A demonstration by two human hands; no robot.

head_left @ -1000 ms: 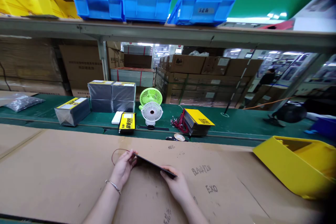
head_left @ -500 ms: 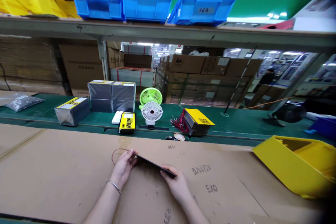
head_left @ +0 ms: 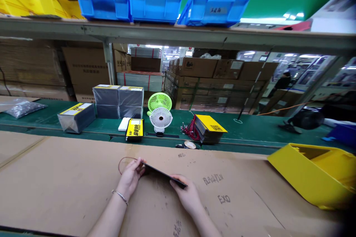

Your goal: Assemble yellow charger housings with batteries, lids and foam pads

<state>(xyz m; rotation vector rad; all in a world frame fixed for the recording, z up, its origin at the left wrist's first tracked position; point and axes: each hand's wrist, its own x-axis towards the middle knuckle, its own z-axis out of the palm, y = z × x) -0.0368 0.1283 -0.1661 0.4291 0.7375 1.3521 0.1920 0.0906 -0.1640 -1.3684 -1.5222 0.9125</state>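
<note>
Between my hands, a thin dark flat panel (head_left: 162,174) is held tilted above the cardboard-covered bench, seen nearly edge-on. My left hand (head_left: 132,174) pinches its left end, and a thin reddish wire (head_left: 119,163) loops out beside those fingers. At the panel's right end my right hand (head_left: 182,189) grips with the thumb on the near side. Which face carries the wire is hidden from me. Beyond the hands stands a stack of dark panels (head_left: 210,129) with a yellow card on top and a bundle of red wires (head_left: 191,129) at its left side.
A white fan (head_left: 160,118) and a green fan (head_left: 160,100) stand behind the cardboard (head_left: 69,181). Left of them are a yellow-labelled pack (head_left: 135,129) and several wrapped blocks (head_left: 76,118). A yellow bin (head_left: 311,177) sits at right. Blue bins (head_left: 155,5) line the shelf above.
</note>
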